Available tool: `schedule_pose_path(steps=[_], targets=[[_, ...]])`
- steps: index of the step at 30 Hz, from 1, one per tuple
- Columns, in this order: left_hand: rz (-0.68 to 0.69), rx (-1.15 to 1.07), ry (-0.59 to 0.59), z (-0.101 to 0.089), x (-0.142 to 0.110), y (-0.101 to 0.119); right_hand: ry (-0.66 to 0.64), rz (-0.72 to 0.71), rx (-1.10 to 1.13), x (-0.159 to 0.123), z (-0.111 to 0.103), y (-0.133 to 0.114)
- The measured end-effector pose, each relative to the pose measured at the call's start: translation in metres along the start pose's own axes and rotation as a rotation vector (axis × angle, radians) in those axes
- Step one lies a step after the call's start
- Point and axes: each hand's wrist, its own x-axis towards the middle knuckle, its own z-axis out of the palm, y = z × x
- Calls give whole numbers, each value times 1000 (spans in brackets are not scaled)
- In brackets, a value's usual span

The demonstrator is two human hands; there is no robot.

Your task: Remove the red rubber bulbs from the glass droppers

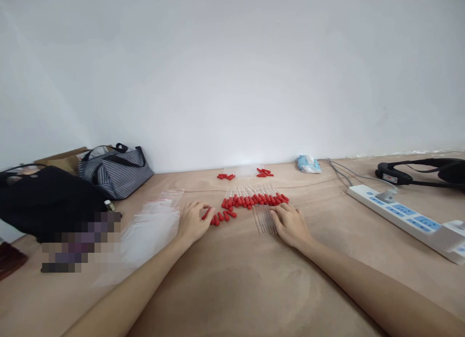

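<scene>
Many bulbed tubes done, twelve o'clock; unpaired: bare tubes by our right hand, loose bulbs by our left hand (both curled, pinch unclear)!

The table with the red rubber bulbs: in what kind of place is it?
Probably a small hand-packing workspace: red bulbs, glass-like tubes and clear plastic bags share the table.

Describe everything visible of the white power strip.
The power strip is long, narrow and white, plastic by its look, with blue socket panels. It lies on the brown tabletop, slanting nearer the camera, beyond the right hand to the right. A pale plug sits near its far end; the picture's edge cuts its near end.
</scene>
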Motion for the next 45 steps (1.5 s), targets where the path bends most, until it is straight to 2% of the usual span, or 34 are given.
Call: schedule_pose_path(steps=[4, 10, 15, 19, 23, 25, 28, 31, 35, 41, 45], targets=[[-162, 121, -204, 4, 31, 16, 38, -7, 8, 1, -1, 1], [-286, 90, -400, 29, 63, 23, 46, 0, 67, 1, -1, 4], [-295, 88, -397, 36, 67, 21, 58, 3, 81, 1, -1, 3], [-267, 111, -319, 19, 64, 19, 81, -4, 98, 0, -1, 2], [-177, 100, -204, -6, 41, 19, 119, -10, 119, -1, -1, 2], [-55, 25, -170, -13, 21, 21, 166, -41, 131, -1, -1, 1], [197, -108, -205, -13, -12, 23, 215, -149, 119, -2, -3, -2], [360, -120, -197, -5, -34, 28, 171, -333, 45, -2, -8, -10], [427, -217, -165, 4, -43, 36, 108, -505, -17, -2, -10, -24], [452, -272, -158, 8, -43, 40, 131, -546, 29, 0, 3, -35], [501, -247, -108, 9, -42, 39, 152, -574, 49, 1, 6, -35]])
